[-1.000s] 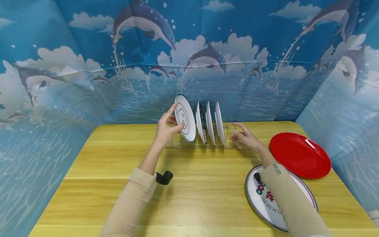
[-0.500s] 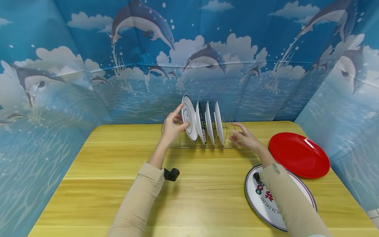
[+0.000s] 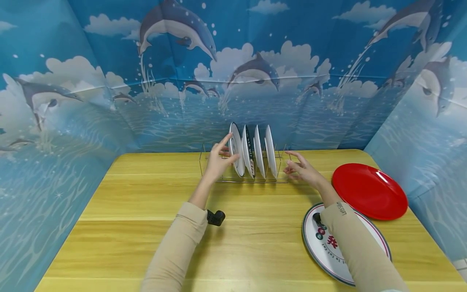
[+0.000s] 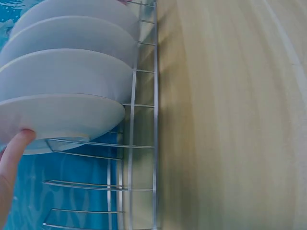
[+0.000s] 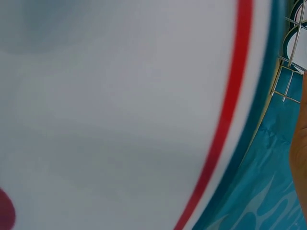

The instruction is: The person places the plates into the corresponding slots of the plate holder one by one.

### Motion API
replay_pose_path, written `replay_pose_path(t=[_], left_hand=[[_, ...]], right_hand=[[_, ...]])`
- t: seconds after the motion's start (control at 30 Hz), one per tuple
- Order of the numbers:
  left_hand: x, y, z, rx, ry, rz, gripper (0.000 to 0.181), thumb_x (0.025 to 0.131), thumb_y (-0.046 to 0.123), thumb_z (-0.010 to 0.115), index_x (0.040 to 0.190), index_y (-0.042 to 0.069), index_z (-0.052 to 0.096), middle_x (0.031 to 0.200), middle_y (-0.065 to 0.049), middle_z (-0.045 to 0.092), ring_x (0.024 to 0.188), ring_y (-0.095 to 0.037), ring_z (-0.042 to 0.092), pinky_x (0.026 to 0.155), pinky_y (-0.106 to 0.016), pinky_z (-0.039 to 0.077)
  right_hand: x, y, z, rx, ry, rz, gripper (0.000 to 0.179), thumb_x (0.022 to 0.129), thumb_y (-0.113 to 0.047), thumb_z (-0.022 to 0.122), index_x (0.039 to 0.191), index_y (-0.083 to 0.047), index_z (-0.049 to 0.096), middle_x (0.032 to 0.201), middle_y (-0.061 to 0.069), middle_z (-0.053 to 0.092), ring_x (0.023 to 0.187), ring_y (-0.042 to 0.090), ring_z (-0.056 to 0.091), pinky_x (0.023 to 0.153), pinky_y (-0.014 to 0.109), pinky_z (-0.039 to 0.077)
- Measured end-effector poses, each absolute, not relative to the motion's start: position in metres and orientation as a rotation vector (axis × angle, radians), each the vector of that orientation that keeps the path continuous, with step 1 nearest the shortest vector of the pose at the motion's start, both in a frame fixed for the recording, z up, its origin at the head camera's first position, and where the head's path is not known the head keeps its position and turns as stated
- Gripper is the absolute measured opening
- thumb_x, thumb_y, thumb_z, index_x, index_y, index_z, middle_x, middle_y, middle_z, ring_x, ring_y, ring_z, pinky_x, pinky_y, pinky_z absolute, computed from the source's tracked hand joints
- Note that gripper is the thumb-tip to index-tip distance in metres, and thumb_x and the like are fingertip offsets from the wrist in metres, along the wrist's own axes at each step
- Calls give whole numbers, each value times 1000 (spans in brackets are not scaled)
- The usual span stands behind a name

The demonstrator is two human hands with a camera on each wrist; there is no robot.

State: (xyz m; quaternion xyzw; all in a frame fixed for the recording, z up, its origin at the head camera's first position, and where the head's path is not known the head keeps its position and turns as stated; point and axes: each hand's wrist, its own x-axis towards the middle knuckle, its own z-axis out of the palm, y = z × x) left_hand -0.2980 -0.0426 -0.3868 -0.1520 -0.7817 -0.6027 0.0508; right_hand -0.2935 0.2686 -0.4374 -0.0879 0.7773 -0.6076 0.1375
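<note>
A wire dish rack (image 3: 226, 179) stands at the table's back, holding several white plates on edge. My left hand (image 3: 217, 161) grips the leftmost plate (image 3: 238, 160), which leans slightly left in its slot. In the left wrist view the thumb (image 4: 17, 148) presses this plate's underside (image 4: 72, 112); the other fingers are mostly out of sight. Beside it is a plate with a dark lettered rim (image 3: 249, 152), then two more white plates (image 3: 259, 152). At the rack's right end my right hand (image 3: 302, 169) holds the end wire with bent fingers.
A large white plate with red print (image 3: 310, 239) lies flat under my right forearm. Behind it to the right lies a red oval plate (image 3: 368, 190). Bare wooden table (image 3: 146, 194) spreads at left and front. A dolphin-print cloth (image 3: 164, 117) hangs close behind the rack.
My left hand has moved right and slightly down with the plate, which now stands more upright, close to the lettered plate. The right hand stays in place.
</note>
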Motion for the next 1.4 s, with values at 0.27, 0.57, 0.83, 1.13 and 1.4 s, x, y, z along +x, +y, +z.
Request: replay_pose_path(t=[0.27, 0.57, 0.83, 1.13, 1.4], left_hand=[[-301, -39, -401, -453, -2395, -1841, 70, 80, 15, 71, 140, 28, 38, 109, -15, 44, 92, -27, 56, 64, -30, 56], [-301, -39, -402, -444, -2448, -1860, 73, 81, 18, 70, 143, 30, 31, 117, -17, 41, 100, -33, 53, 69, -31, 54], [-296, -40, -402, -440, -2447, -1833, 70, 82, 23, 68, 141, 35, 32, 115, -14, 42, 98, -28, 54, 75, -31, 53], [-268, -30, -408, -355, -2153, -1892, 66, 87, 17, 63, 144, 24, 31, 129, -17, 38, 114, -37, 41, 91, -50, 44], [-222, -9, -405, -321, -1854, -1948, 50, 83, 0, 63, 130, -1, 46, 115, -26, 47, 108, -39, 45, 91, -48, 45]], right_hand=[[-295, 269, -439, -282, 2240, -1766, 59, 97, -33, 40, 146, -14, 12, 98, 14, 56, 97, 35, 54, 84, 40, 51], [-292, 267, -438, -277, 2255, -1754, 59, 98, -32, 39, 146, -14, 12, 102, 22, 54, 98, 35, 54, 84, 41, 50], [-290, 266, -438, -297, 2260, -1746, 58, 98, -32, 38, 146, -14, 12, 101, 19, 54, 100, 37, 52, 86, 42, 49], [-285, 264, -426, -319, 2200, -1743, 62, 99, -25, 39, 148, -19, 1, 132, 35, 29, 119, 49, 34, 103, 58, 26], [-261, 280, -392, -248, 2283, -1699, 71, 96, -32, 46, 147, -27, -3, 139, 27, 25, 120, 39, 38, 103, 55, 29]])
